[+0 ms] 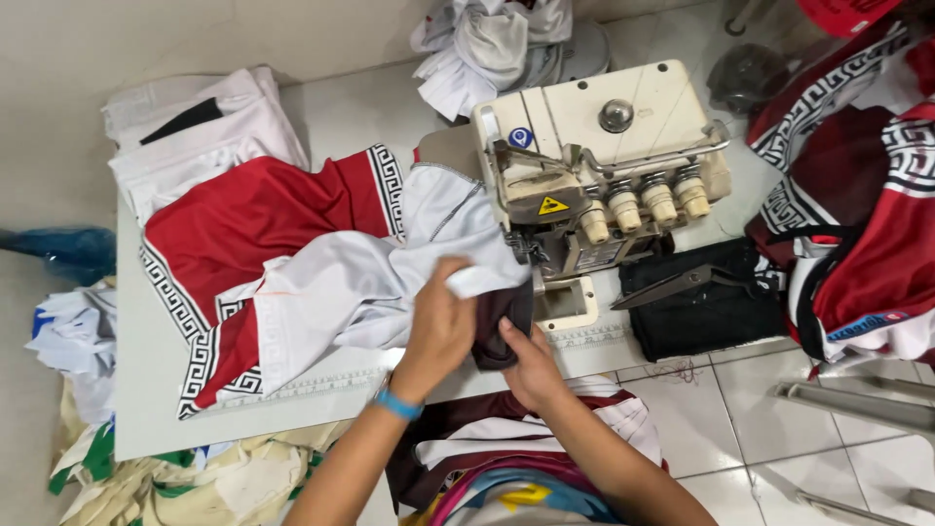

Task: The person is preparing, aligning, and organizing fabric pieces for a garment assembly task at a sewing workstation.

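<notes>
The left hand (440, 326), a blue band at its wrist, is closed on the smooth white knit fabric (360, 282) that is sewn to a glossy red panel with black-and-white key-pattern trim (243, 219). The right hand (531, 365) pinches a small dark maroon fabric piece (499, 312) against that white edge, just before the cream overlock sewing machine (594, 146). The garment spreads leftward across the white table (146, 409). Black-handled metal shears (677, 284) lie on folded black cloth (701, 312) nearby.
</notes>
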